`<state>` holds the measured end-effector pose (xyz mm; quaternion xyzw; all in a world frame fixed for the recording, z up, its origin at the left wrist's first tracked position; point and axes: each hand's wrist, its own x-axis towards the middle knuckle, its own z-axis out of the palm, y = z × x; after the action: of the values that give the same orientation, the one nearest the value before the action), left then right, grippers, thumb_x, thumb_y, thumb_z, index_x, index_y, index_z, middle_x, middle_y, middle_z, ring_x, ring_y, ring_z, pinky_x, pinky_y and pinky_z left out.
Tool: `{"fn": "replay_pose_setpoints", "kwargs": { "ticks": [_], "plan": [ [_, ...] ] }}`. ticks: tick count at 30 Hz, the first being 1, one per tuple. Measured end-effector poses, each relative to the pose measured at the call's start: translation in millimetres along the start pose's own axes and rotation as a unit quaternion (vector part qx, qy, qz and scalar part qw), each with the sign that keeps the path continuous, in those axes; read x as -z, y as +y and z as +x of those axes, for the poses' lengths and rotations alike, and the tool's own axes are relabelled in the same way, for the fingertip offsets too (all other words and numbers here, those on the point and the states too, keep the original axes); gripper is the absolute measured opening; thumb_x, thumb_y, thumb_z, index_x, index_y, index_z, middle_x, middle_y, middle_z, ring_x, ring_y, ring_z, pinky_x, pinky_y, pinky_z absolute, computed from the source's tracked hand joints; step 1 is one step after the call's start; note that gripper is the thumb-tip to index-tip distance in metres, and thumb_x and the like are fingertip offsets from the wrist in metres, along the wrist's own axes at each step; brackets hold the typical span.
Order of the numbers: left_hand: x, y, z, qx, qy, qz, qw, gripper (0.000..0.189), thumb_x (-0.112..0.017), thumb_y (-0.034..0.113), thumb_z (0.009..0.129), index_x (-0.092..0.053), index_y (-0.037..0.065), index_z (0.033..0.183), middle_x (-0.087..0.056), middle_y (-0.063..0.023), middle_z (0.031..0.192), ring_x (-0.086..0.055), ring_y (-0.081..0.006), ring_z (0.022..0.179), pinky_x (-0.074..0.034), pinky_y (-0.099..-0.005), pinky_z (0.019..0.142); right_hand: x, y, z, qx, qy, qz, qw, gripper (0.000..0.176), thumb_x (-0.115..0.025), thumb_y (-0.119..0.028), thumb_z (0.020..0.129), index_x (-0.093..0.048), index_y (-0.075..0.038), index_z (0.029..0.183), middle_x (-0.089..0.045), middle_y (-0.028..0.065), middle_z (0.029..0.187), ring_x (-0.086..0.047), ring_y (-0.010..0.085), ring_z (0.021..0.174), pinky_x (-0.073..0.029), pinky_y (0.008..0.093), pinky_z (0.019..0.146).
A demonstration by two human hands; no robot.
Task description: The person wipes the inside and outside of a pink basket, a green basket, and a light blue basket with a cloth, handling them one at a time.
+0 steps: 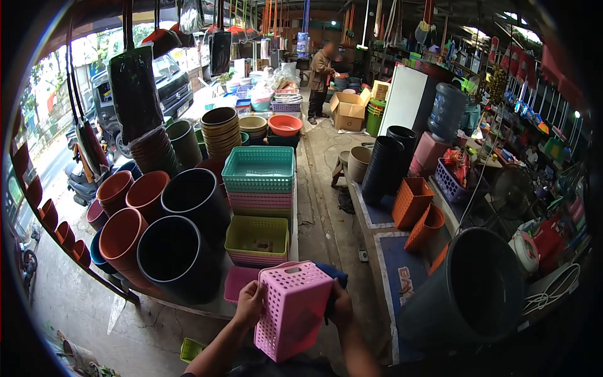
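Observation:
A pink perforated plastic basket (295, 308) is held up in front of me, tilted, with its slotted handle end at the top. My left hand (250, 304) is closed on the basket's left edge, the thumb against the perforated side. On the far side, my right hand (340, 305) is closed around a dark blue cloth (332, 274) at the basket's right edge; its fingertips are partly hidden. Just beyond the left hand lies a darker pink basket (240, 284). Behind it stand a stack of olive-green and pink baskets (257, 237) and a taller stack topped with teal baskets (259, 169).
Black and terracotta pots (182, 251) crowd the left display. On the right are a large dark bin (433, 308), orange baskets (411, 204) and a water bottle (446, 112). Down the aisle, a person (321, 78) stands near a cardboard box (348, 112).

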<state>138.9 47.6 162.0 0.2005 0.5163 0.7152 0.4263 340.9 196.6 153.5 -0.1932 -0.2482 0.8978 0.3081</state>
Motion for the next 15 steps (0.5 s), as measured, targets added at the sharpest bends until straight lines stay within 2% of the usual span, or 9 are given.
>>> {"fn": "replay_pose_setpoints", "kwargs": {
  "ticks": [4,6,7,8,9,10,12,13,15],
  "plan": [
    [-6.0,6.9,-9.1,-0.031,-0.007,0.062,0.998,0.030,-0.054,0.034,0.100,-0.056,0.008,0.085,-0.055,0.0043,0.068,-0.047,-0.0033,0.052,-0.040,-0.0205,0.045,-7.1,-13.6,16.9,0.045,0.049,-0.065,0.996,0.057,-0.041,-0.043,0.102,-0.043,0.002,0.138,-0.056,0.0161,0.132,-0.054,0.0272,0.123,-0.039,0.0407,0.107],
    [-4.5,-3.0,-9.6,-0.039,0.006,0.072,0.997,0.030,-0.054,0.034,0.100,-0.056,0.008,0.085,-0.055,0.0041,0.068,-0.047,-0.0033,0.052,-0.040,-0.0204,0.045,-34.4,-18.8,7.5,0.149,0.087,-0.379,0.909,0.052,-0.045,-0.035,0.101,-0.044,0.003,0.137,-0.050,0.0165,0.139,-0.048,0.0277,0.129,-0.034,0.0388,0.110],
    [-3.5,-12.2,-5.9,-0.066,0.023,0.036,0.997,0.030,-0.054,0.034,0.100,-0.055,0.008,0.086,-0.056,0.0039,0.069,-0.047,-0.0034,0.052,-0.040,-0.0208,0.044,-45.2,-16.4,7.8,0.148,0.086,-0.379,0.910,0.052,-0.045,-0.035,0.101,-0.044,0.003,0.137,-0.050,0.0165,0.139,-0.048,0.0277,0.129,-0.034,0.0388,0.110],
    [-2.2,-19.4,-4.0,-0.093,0.040,0.000,0.995,0.030,-0.054,0.034,0.100,-0.055,0.008,0.087,-0.056,0.0036,0.069,-0.047,-0.0035,0.052,-0.040,-0.0211,0.044,-55.8,-10.6,8.8,0.305,0.049,-0.478,0.822,0.052,-0.047,-0.033,0.099,-0.045,0.000,0.138,-0.047,0.0189,0.142,-0.044,0.0321,0.132,-0.031,0.0421,0.111],
    [-1.8,-18.6,-5.5,-0.092,0.041,0.000,0.995,0.030,-0.054,0.034,0.100,-0.055,0.008,0.087,-0.056,0.0036,0.069,-0.047,-0.0035,0.052,-0.040,-0.0211,0.044,-65.8,-3.3,7.5,0.449,0.010,-0.557,0.699,0.052,-0.049,-0.031,0.096,-0.047,-0.003,0.140,-0.044,0.0213,0.145,-0.041,0.0365,0.135,-0.027,0.0454,0.113],
    [-1.4,-16.4,-7.3,-0.083,0.036,-0.006,0.996,0.030,-0.053,0.035,0.101,-0.055,0.008,0.088,-0.056,0.0033,0.070,-0.047,-0.0036,0.052,-0.041,-0.0211,0.045,-76.0,4.1,0.3,0.448,0.010,-0.557,0.699,0.052,-0.049,-0.031,0.096,-0.047,-0.003,0.140,-0.044,0.0213,0.145,-0.041,0.0365,0.135,-0.027,0.0454,0.113],
    [0.3,-15.1,-7.9,-0.074,0.032,-0.013,0.997,0.030,-0.052,0.035,0.101,-0.055,0.007,0.089,-0.057,0.0029,0.071,-0.048,-0.0037,0.053,-0.042,-0.0210,0.046,-89.8,21.0,-15.6,0.405,-0.033,-0.685,0.604,0.062,-0.054,-0.030,0.088,-0.044,-0.008,0.145,-0.031,0.0215,0.153,-0.025,0.0420,0.142,-0.015,0.0525,0.116],
    [1.7,-16.1,-6.2,-0.082,0.043,-0.023,0.995,0.030,-0.051,0.036,0.101,-0.056,0.008,0.090,-0.058,0.0025,0.072,-0.049,-0.0038,0.053,-0.042,-0.0208,0.047,-87.9,33.2,-18.1,0.404,-0.035,-0.686,0.604,0.062,-0.054,-0.030,0.088,-0.044,-0.008,0.145,-0.031,0.0215,0.153,-0.025,0.0420,0.142,-0.015,0.0525,0.116],
    [0.7,-12.5,-1.2,-0.091,0.055,-0.033,0.994,0.031,-0.050,0.036,0.101,-0.056,0.008,0.091,-0.060,0.0021,0.073,-0.050,-0.0039,0.054,-0.042,-0.0205,0.048,-82.9,53.5,-22.6,0.439,-0.123,-0.665,0.592,0.069,-0.056,-0.034,0.085,-0.040,-0.011,0.148,-0.026,0.0215,0.156,-0.020,0.0432,0.144,-0.009,0.0553,0.116]
  ]
}}
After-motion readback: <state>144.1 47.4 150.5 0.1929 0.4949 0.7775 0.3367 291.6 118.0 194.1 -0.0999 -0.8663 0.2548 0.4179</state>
